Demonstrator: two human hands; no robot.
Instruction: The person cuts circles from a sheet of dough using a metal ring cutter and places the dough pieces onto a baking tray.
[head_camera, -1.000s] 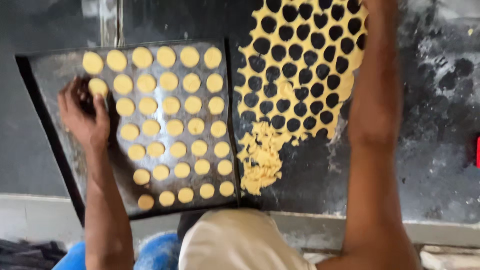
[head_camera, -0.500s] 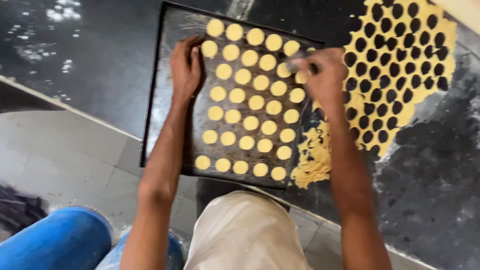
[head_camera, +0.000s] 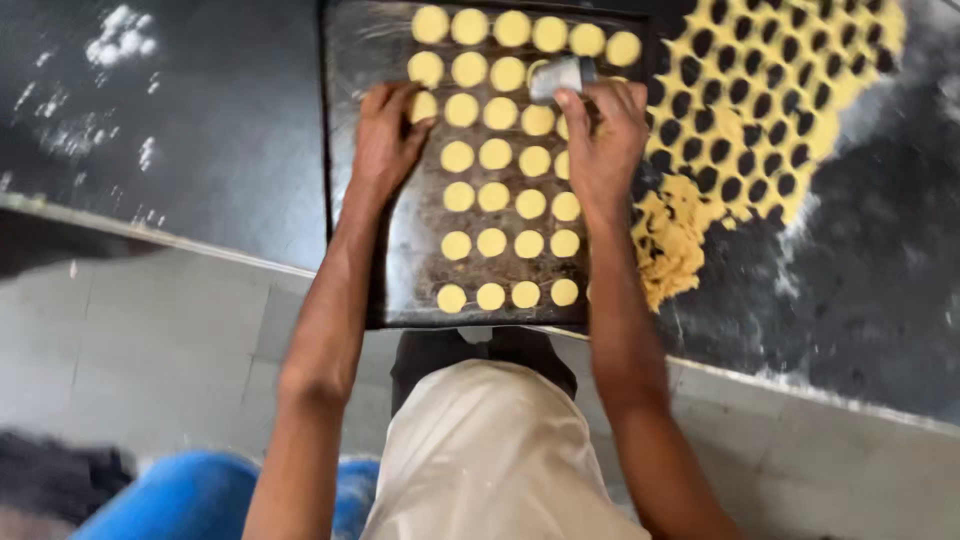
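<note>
A dark metal baking tray (head_camera: 400, 270) lies on a black counter, filled with rows of small round yellow dough discs (head_camera: 495, 153). My left hand (head_camera: 385, 135) rests on the tray's left part, fingertips touching a disc in the second row. My right hand (head_camera: 600, 140) is over the tray's right side and grips a small round metal cutter (head_camera: 562, 75). To the right of the tray lies a rolled yellow dough sheet (head_camera: 770, 90) full of round cut-out holes, with a crumbled heap of scraps (head_camera: 672, 245) at its lower edge.
The black counter (head_camera: 200, 150) carries white flour smears at upper left (head_camera: 115, 25). Its front edge runs diagonally, with pale floor tiles (head_camera: 150, 350) below. My light apron (head_camera: 490, 460) and a blue trouser leg (head_camera: 185, 495) fill the bottom.
My right hand came off the dough sheet to the tray's right side, now with the cutter visible in it. The left hand stays on the tray's left. The view shifted left.
</note>
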